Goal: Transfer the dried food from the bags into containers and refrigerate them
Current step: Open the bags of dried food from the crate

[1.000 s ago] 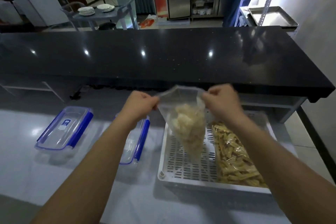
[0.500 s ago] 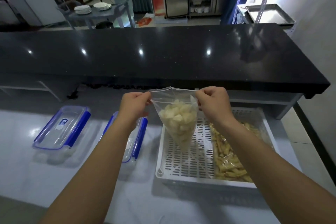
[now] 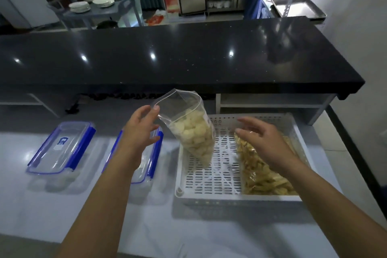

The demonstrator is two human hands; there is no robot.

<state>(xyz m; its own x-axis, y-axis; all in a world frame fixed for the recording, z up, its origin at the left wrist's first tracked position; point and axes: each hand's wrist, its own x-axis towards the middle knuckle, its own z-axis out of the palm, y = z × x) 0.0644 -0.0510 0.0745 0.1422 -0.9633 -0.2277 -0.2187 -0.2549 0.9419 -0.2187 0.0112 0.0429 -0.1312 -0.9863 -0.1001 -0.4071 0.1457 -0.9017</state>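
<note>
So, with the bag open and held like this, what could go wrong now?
1. The open bag of pale pieces hangs tilted, and only the left hand pinches its top edge; the right hand is off it. It may slip or spill into the white basket.
2. Both containers look to have their lids on, so pouring one-handed seems unlikely to work yet.

Nothing's really reading clearly here. The clear plastic container lid with blue clips [image 3: 60, 147] is showing a small blue logo sticker, but its lettering is coming out too blurry to make out.
</note>
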